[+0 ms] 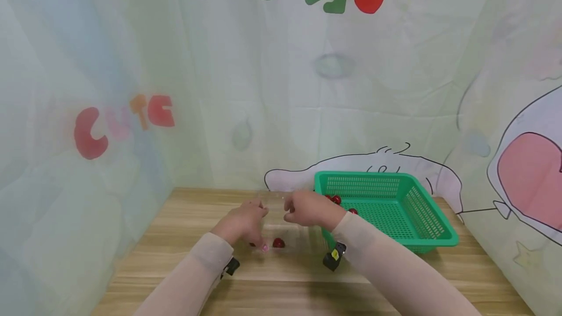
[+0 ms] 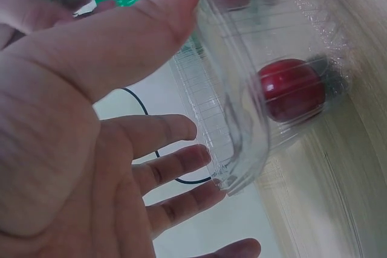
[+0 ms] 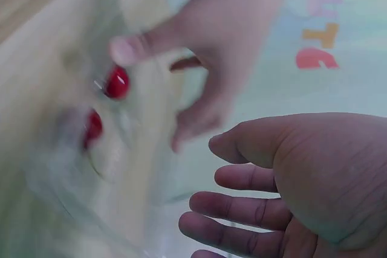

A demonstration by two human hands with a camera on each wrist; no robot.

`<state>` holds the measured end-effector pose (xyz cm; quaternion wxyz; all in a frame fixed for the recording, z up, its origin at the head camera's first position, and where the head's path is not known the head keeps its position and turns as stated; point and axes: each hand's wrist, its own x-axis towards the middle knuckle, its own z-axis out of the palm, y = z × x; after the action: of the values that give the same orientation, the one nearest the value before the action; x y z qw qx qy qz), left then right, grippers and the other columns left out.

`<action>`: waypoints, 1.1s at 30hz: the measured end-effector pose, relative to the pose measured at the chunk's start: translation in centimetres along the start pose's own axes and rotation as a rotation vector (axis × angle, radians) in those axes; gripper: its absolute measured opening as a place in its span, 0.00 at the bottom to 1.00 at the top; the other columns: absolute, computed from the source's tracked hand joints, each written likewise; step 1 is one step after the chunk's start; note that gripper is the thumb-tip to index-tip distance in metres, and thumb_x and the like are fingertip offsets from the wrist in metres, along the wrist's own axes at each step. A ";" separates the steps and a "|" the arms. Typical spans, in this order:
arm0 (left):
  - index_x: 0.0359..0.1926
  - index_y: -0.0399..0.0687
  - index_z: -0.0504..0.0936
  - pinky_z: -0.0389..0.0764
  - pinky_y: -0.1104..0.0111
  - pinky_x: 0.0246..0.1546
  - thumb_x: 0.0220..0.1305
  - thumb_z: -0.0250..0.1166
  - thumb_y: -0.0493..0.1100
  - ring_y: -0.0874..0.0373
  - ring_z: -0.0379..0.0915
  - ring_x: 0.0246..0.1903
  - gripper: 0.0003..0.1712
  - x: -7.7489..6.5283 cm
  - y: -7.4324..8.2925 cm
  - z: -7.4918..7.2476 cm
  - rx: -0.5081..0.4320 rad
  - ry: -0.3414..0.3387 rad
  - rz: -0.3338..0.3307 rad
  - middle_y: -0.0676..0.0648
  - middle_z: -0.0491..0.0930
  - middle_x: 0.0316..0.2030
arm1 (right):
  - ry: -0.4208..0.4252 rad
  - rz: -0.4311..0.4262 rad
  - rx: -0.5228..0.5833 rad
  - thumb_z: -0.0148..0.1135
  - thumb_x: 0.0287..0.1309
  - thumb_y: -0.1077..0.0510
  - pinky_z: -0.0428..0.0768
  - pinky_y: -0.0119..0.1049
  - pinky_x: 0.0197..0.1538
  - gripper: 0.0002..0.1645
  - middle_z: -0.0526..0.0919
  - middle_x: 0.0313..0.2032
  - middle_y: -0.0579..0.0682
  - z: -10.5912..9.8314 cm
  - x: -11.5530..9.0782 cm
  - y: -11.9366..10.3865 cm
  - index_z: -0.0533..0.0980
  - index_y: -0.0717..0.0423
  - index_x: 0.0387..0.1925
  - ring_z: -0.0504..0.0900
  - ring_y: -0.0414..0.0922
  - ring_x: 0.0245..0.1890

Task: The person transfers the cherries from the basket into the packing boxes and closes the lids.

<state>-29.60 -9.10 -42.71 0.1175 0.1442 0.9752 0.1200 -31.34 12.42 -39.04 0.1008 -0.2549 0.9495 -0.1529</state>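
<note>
A clear plastic clamshell box [image 1: 303, 242] lies on the table with two red cherries in it; one cherry [image 1: 278, 243] shows near its front. My left hand [image 1: 247, 222] is at the box's left end. In the left wrist view, its thumb overlaps the rim of the box and its nearly straight fingers touch the clear edge beyond, beside a cherry [image 2: 293, 90]. Over the right part of the box is my right hand [image 1: 309, 207], its fingers loosely bent with nothing between them. The right wrist view shows the box blurred, with a cherry [image 3: 118, 83] under the left thumb.
A green slotted basket [image 1: 395, 243] stands to the right of the box, partly behind my right forearm. Several cherries [image 1: 336, 199] lie at its left side. A printed curtain [image 1: 272, 111] hangs behind the wooden table [image 1: 167, 247].
</note>
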 end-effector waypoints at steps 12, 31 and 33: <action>0.78 0.41 0.80 0.82 0.39 0.73 0.45 0.96 0.53 0.38 0.72 0.75 0.61 0.0 0.1 0.3 -0.003 0.025 -0.019 0.37 0.75 0.76 | 0.075 0.172 0.062 0.71 0.76 0.51 0.92 0.48 0.58 0.17 0.94 0.53 0.55 -6.2 0.0 6.6 0.89 0.58 0.56 0.89 0.47 0.47; 0.79 0.42 0.79 0.81 0.40 0.76 0.46 0.96 0.53 0.37 0.71 0.77 0.61 -0.1 0.3 0.3 -0.025 0.023 -0.021 0.37 0.73 0.80 | -0.016 0.343 0.145 0.72 0.77 0.52 0.95 0.57 0.53 0.20 0.93 0.55 0.64 -5.6 -1.1 16.5 0.89 0.64 0.57 0.93 0.58 0.50; 0.79 0.42 0.79 0.81 0.40 0.76 0.46 0.96 0.53 0.37 0.71 0.77 0.61 -0.1 0.3 0.2 -0.024 0.020 -0.021 0.37 0.73 0.80 | -0.033 0.353 0.142 0.73 0.76 0.52 0.95 0.55 0.49 0.21 0.93 0.55 0.63 -5.2 -1.0 17.2 0.88 0.64 0.58 0.93 0.58 0.49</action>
<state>-29.33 -8.77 -42.82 0.1109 0.1311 0.9763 0.1320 -39.66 28.29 -39.96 0.1597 -0.0789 0.9644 -0.1954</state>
